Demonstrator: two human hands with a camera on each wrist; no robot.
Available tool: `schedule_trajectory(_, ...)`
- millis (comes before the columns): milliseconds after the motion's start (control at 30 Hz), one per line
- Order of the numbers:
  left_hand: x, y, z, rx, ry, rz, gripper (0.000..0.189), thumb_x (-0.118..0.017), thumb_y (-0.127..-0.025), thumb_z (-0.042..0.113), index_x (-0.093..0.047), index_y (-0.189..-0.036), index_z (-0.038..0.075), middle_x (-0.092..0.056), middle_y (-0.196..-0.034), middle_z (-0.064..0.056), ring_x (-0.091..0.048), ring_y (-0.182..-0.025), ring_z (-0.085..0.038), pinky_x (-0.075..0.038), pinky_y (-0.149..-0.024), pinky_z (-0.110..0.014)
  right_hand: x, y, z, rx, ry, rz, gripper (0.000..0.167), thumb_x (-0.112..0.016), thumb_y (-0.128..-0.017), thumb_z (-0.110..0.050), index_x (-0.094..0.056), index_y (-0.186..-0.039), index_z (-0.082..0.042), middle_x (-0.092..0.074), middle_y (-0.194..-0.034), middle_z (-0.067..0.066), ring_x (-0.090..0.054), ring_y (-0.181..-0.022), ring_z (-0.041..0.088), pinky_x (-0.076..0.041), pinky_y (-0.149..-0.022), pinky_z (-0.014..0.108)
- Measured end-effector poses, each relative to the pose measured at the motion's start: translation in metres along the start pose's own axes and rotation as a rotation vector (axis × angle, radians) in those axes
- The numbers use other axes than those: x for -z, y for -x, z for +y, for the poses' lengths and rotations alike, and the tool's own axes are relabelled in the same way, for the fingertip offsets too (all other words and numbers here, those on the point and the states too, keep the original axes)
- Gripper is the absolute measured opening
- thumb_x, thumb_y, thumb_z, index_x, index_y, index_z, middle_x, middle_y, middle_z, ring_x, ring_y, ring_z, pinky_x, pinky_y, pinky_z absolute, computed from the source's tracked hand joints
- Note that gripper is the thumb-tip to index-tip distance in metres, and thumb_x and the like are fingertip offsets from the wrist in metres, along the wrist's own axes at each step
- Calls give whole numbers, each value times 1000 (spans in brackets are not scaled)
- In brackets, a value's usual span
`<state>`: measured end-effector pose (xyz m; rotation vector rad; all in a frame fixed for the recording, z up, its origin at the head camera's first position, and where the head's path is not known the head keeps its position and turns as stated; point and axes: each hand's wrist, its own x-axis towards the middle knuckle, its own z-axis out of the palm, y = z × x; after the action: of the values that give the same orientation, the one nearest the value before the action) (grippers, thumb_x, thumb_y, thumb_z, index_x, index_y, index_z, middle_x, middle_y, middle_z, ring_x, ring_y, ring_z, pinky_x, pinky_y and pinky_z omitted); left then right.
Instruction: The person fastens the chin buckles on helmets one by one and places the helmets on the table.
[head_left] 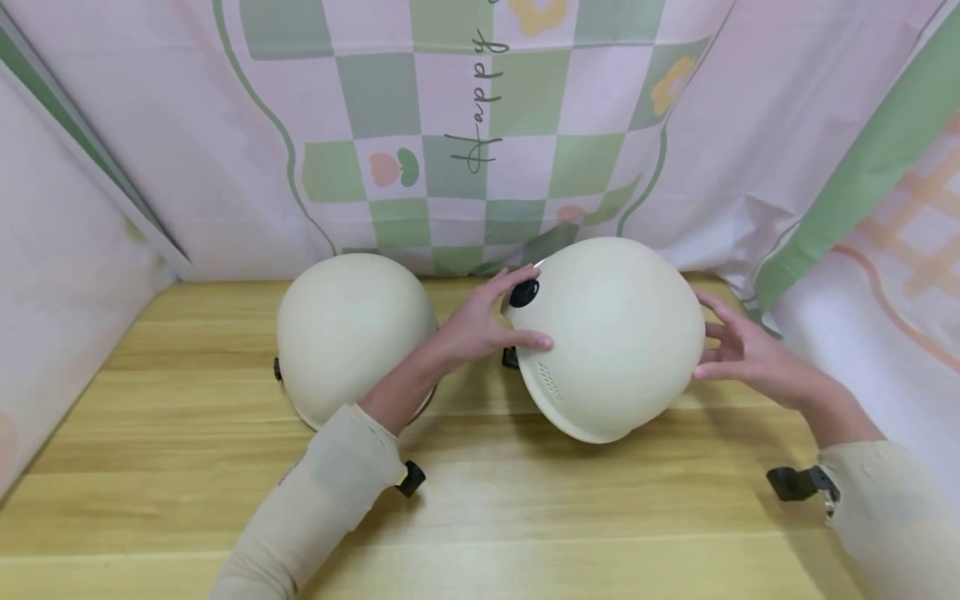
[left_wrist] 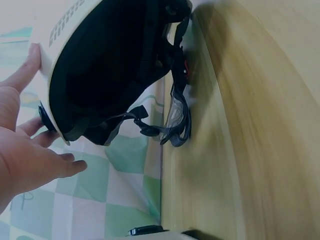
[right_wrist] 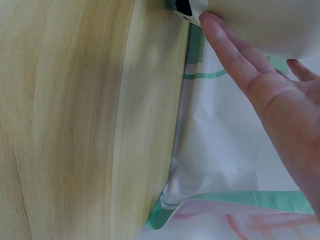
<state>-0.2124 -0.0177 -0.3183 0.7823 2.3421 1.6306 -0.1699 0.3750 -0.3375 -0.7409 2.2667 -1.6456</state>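
A cream helmet (head_left: 615,333) is tilted between both hands, its opening turned left and downward. My left hand (head_left: 483,325) holds its left rim, the thumb on the shell near the vent slots and a finger beside a black round fitting (head_left: 524,292). My right hand (head_left: 750,354) holds the opposite side, fingers and thumb spread against the shell. The left wrist view shows the dark inside (left_wrist: 110,65) and black straps (left_wrist: 177,115) hanging at the tabletop. Whether the shell touches the table I cannot tell. Left of it sits a second cream helmet (head_left: 352,333), dome up.
The wooden table (head_left: 187,500) is backed by a hanging cloth (head_left: 450,100) with a green check pattern. More cloth closes off the left and right sides. Black wrist cameras, such as the right one (head_left: 791,483), stick out from the sleeves.
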Motion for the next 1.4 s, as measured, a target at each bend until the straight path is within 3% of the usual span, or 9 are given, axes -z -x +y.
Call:
schedule_trajectory(100, 3, 0, 0, -28, -64, -14, 92, -93, -78, 20, -46, -158, 19, -35, -167, 4, -12, -159, -19, -18, -126, -50, -1, 0, 0, 7, 2, -8, 102, -59, -90, 21, -10, -168, -23, -33, -151, -12, -71, -108, 20, -61, -86, 35)
schedule_trajectory(333, 8, 3, 3, -107, -172, -54, 99, -97, -73, 23, -46, -157, 13, -41, -163, -1, -40, -149, -20, -33, -120, -33, -3, -3, -1, 12, 11, -13, 100, -58, -91, 21, -10, -168, -21, -36, -150, -12, -70, -110, 18, -60, -87, 35)
schedule_trajectory(467, 9, 3, 4, -135, -192, -65, 102, -99, -70, 22, -46, -157, 12, -45, -161, -6, -45, -146, -26, -38, -117, -31, -4, -4, -4, 3, 10, -12, 101, -59, -90, 20, -10, -168, -21, -35, -152, -10, -70, -111, 17, -60, -87, 36)
schedule_trajectory(733, 11, 4, 5, -117, -314, -100, 116, -101, -67, 29, -37, -163, 20, -41, -164, -5, -46, -144, -25, -38, -118, -40, -8, -7, -9, -20, 25, -2, 100, -62, -90, 19, -15, -168, -23, -39, -149, -10, -69, -113, 15, -61, -85, 38)
schedule_trajectory(967, 7, 3, 3, -94, -328, -109, 119, -102, -65, 26, -35, -163, 19, -36, -166, -9, -45, -146, -28, -38, -119, -41, -9, -10, -10, -14, 56, 17, 100, -64, -90, 20, -18, -167, -23, -41, -148, -11, -70, -111, 13, -61, -84, 37)
schedule_trajectory(1100, 4, 2, 2, -89, -335, -114, 120, -101, -65, 23, -34, -164, 18, -32, -168, -10, -41, -148, -29, -35, -120, -42, -10, -11, -11, -40, 107, 34, 102, -67, -90, 17, -17, -168, -25, -37, -156, 15, -69, -110, 11, -61, -83, 36)
schedule_trajectory(1233, 3, 0, 0, -82, -348, -125, 121, -101, -66, 20, -31, -164, 16, -29, -169, -10, -38, -150, -28, -34, -121, -41, -12, -13, -12, -63, 151, 43, 102, -70, -89, 14, -17, -168, -25, -21, -157, 42, -68, -110, 9, -61, -83, 35)
schedule_trajectory(1400, 2, -2, -3, -88, -374, -130, 124, -101, -64, 19, -29, -165, 14, -30, -168, -9, -37, -151, -28, -36, -120, -39, -13, -14, -14, -75, 171, 50, 102, -71, -90, 12, -18, -168, -26, -20, -157, 44, -68, -109, 8, -61, -82, 34)
